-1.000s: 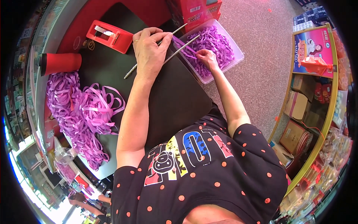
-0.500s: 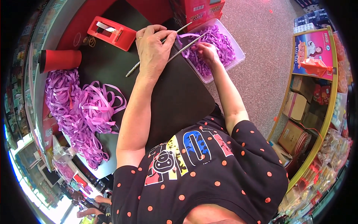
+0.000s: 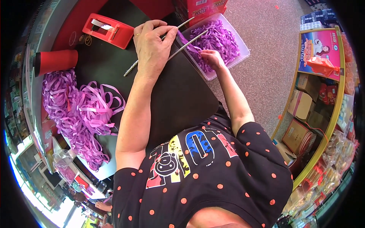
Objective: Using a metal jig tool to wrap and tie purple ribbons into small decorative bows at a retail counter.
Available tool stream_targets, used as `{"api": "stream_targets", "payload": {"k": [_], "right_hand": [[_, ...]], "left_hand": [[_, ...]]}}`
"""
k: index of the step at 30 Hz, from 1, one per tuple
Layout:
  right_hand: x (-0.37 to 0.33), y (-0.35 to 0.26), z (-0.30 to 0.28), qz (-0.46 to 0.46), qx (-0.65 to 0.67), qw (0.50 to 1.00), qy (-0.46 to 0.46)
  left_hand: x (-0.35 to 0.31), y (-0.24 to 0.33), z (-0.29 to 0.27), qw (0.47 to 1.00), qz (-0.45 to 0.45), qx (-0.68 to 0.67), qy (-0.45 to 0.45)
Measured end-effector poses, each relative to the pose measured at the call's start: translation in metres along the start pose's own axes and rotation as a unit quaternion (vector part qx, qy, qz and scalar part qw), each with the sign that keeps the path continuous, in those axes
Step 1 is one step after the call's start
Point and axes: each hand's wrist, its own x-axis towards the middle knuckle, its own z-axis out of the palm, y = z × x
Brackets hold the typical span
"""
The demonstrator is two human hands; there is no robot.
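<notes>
Two thin metal sticks [image 3: 195, 40], resembling chopsticks, cross in my left hand [image 3: 153, 47], whose fingers are closed round them above the black tabletop. A strip of purple ribbon [image 3: 184, 39] runs by the sticks, between that hand and my right one. Over the near side of a translucent plastic tub [image 3: 244, 50], my right hand [image 3: 213, 59] has its fingers pinched on the ribbon. Cut or folded purple ribbon pieces [image 3: 224, 36] heap inside the tub. Big loose bundles of purple ribbon [image 3: 62, 102] lie left of my left forearm.
On the black tabletop [image 3: 182, 91] stand a red tape dispenser [image 3: 122, 37] and a red cylinder [image 3: 61, 60]. Rubber bands [image 3: 88, 39] lie beside the dispenser. A red box [image 3: 199, 10] stands behind the tub. To the right, shelves [image 3: 304, 114] hold boxes and packets.
My right hand has moved slightly down and its fingers now pinch at the ribbon's lower part. My left hand, with the sticks, has shifted a little left and up.
</notes>
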Motion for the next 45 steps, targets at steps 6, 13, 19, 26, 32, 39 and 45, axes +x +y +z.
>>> {"api": "stream_targets", "payload": {"k": [6, 13, 19, 26, 32, 39, 45], "right_hand": [[-0.004, -0.033, 0.012, 0.092, 0.271, 0.957, -0.041], [0.012, -0.015, 0.012, 0.095, 0.234, 0.968, -0.016], [0.01, 0.02, -0.005, -0.043, 0.004, 0.999, 0.024], [-0.014, 0.038, -0.009, -0.155, -0.048, 0.987, -0.014], [-0.059, 0.038, -0.016, -0.235, -0.148, 0.959, -0.058], [-0.097, 0.024, -0.017, -0.204, -0.106, 0.973, -0.03], [-0.103, 0.04, -0.03, -0.316, -0.172, 0.931, -0.06]], "left_hand": [[-0.001, -0.001, 0.0, 1.0, -0.006, 0.001, -0.004], [-0.001, 0.0, -0.001, 1.0, 0.005, 0.027, -0.005], [0.0, 0.001, 0.0, 1.0, 0.001, 0.003, -0.005], [0.0, -0.001, 0.002, 1.0, 0.009, 0.004, 0.002], [-0.001, -0.004, 0.002, 1.0, 0.013, 0.013, 0.006], [-0.001, -0.008, 0.003, 1.0, 0.022, 0.016, 0.011], [0.0, -0.008, 0.006, 0.999, 0.031, 0.016, 0.01]]}}
